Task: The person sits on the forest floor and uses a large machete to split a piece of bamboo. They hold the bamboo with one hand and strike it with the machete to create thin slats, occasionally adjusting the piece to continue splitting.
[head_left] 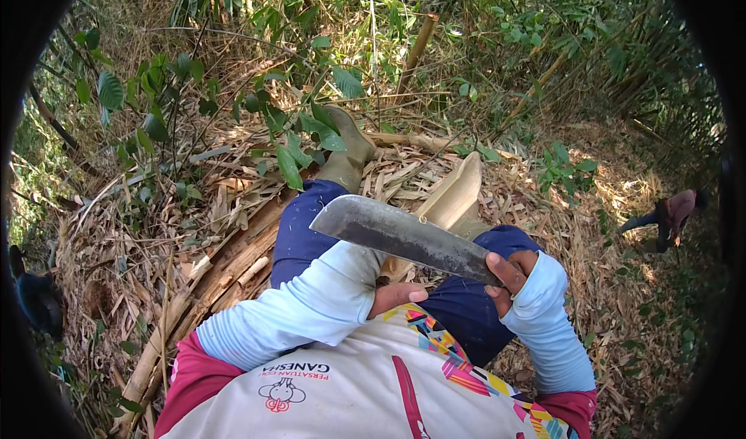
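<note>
My right hand (509,276) grips the handle of a broad grey machete (396,234). Its blade runs up and to the left across my blue trousers (299,241). My left hand (395,295) lies under the blade near my waist, partly hidden by it, with the thumb pointing right; whether it holds anything cannot be seen. Both forearms wear pale blue sleeves. A tan bamboo sheath (453,198) sticks up just behind the blade. My olive rubber boot (348,148) rests on dry bamboo litter.
Split bamboo stalks (217,280) lie on the left among dry leaves. Green shrubs (295,120) crowd the slope ahead, with a cut bamboo stump (420,43) beyond. Another person (670,217) bends over at the far right. A dark object (35,299) sits at the left edge.
</note>
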